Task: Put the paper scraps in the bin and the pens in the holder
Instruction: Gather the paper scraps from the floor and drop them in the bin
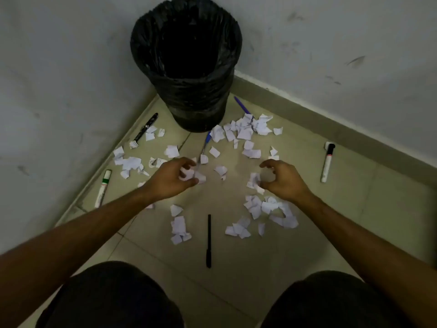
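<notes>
A black bin (189,74) lined with a black bag stands in the corner of the room. Several white paper scraps (246,131) lie scattered over the tiled floor in front of it. My left hand (170,178) is closed around a few scraps (189,175). My right hand (283,178) curls over scraps (254,181) with thumb and fingers pinching at them. Pens lie around: a black pen (209,240) near my knees, a blue pen (206,143), a purple pen (242,106), a black pen (146,126) at the left wall. No pen holder is in view.
A green-capped white marker (103,188) lies along the left wall. A black-capped white marker (327,162) lies at the right near the skirting. My knees (111,297) fill the bottom of the view. Walls close in on the left and behind the bin.
</notes>
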